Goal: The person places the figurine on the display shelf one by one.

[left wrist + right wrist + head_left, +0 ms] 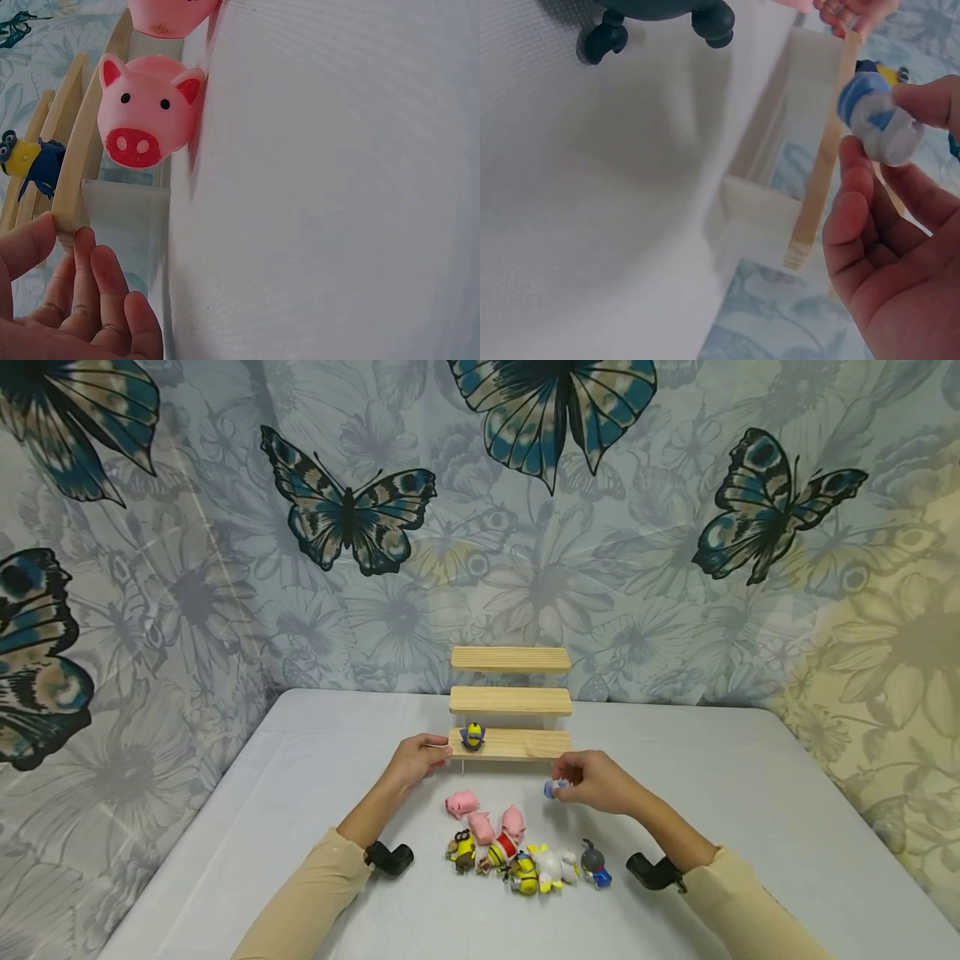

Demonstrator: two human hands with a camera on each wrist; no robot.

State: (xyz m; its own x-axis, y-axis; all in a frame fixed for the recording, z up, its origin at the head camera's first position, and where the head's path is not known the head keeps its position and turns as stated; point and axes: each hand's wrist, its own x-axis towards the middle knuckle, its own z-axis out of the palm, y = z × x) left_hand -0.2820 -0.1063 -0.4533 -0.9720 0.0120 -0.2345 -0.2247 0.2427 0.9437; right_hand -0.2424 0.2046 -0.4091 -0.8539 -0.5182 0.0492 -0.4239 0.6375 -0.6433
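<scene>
A pale blue-grey floral wall hanging (547,602) fills the head view from 9 through 12 to 3 o'clock, printed with dark-edged teal butterflies: a pair of wings (573,422) just past 12, whole butterflies near 2 and between 10 and 11, others at 9 and 10. Yellowish light warms the hanging around 3 o'clock. A white table (720,768) with rounded far corners spreads around 6 o'clock.

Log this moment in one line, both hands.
left hand: pinches left end of lowest shelf | right hand: holds blue-and-white figure | minion: on lowest shelf
</scene>
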